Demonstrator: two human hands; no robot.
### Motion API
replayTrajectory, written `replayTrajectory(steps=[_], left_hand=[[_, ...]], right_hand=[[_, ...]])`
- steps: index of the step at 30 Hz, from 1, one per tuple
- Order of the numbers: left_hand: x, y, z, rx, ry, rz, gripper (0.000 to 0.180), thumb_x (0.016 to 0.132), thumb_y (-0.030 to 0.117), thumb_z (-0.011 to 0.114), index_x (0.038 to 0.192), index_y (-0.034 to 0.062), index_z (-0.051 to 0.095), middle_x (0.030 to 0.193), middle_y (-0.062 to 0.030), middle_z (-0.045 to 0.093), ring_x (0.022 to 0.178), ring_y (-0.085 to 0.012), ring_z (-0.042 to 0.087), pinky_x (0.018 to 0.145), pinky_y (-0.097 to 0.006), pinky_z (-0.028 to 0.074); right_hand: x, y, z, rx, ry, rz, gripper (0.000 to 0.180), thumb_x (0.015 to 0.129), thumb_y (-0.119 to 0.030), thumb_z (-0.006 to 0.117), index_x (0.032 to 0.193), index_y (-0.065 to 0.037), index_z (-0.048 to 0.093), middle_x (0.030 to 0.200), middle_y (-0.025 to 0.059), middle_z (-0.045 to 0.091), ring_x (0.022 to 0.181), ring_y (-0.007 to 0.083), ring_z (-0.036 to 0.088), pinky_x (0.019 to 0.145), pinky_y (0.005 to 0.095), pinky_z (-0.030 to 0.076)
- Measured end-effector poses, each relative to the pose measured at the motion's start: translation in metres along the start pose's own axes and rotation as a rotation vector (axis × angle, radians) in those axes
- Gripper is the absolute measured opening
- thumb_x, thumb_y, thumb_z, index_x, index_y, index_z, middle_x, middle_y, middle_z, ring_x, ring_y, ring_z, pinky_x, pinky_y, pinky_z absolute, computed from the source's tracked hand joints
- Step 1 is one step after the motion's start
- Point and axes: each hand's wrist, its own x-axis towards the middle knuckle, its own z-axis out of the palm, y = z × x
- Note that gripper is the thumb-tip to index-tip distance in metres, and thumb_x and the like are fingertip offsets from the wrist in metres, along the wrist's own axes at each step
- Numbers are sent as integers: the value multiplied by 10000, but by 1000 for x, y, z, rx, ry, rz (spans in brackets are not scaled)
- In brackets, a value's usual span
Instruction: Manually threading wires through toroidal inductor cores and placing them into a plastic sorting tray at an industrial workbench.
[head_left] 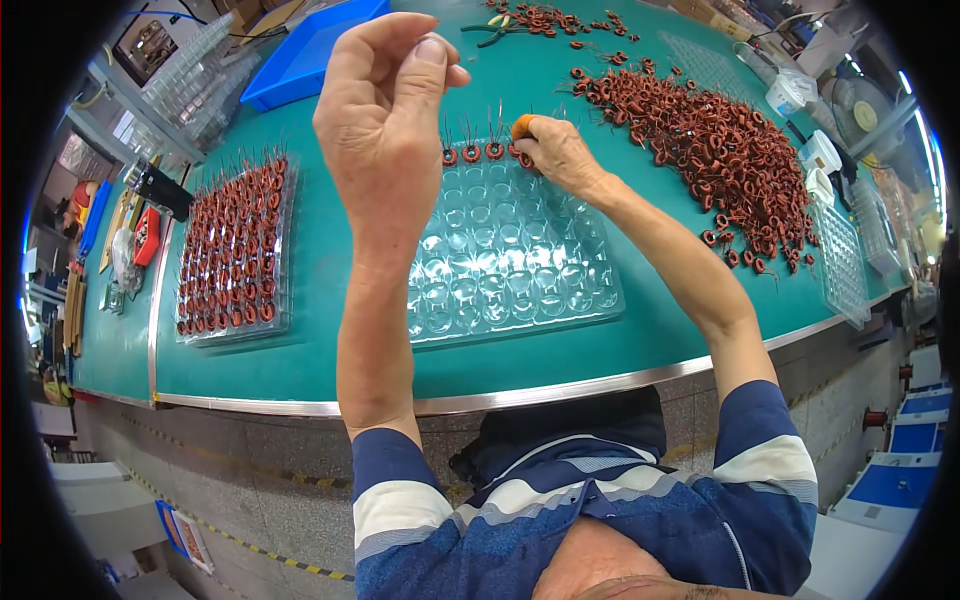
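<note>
A clear plastic tray (500, 290) with rows of round pockets lies in front of me. Several reddish-brown wire-wound ring coils (471, 153) stand in its far row, their thin leads pointing up. At the right end of these coils is my right hand (560, 155), an orange cover on one finger, its fingers closed on a ring coil (521, 157) they partly hide. My left hand (395, 110) is raised above the tray's left side. Its thumb and fingers are bent together; whatever they hold, if anything, is too small to make out.
Left of the tray stands a full tray of coils (232, 250). A big heap of loose coils (710, 150) covers the right side of the green table (330, 365). Farther back are a blue bin (305, 55) and pliers (492, 32). Stacked clear trays (190, 85) stand far left.
</note>
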Motion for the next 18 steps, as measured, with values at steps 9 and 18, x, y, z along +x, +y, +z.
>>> replayTrajectory(steps=[9, 18], left_hand=[[0, 4, 3, -29, -23, 0, 85, 924, 27, 566, 991, -9, 604, 820, -49, 629, 735, -97, 615, 662, -208, 487], [-8, -1, 8, 23, -17, -45, 125, 932, 17, 550, 1029, -35, 609, 857, -82, 627, 743, -137, 617, 704, -252, 511]], right_hand=[[-6, 4, 2, 36, -53, -46, 132, 850, -74, 602, 955, 1, 629, 874, 163, 640, 785, 300, 635, 713, 386, 502], [-19, 22, 28, -30, 170, -198, 247, 850, -66, 621, 1093, -24, 623, 1056, 157, 540, 858, 342, 610, 737, 396, 518]])
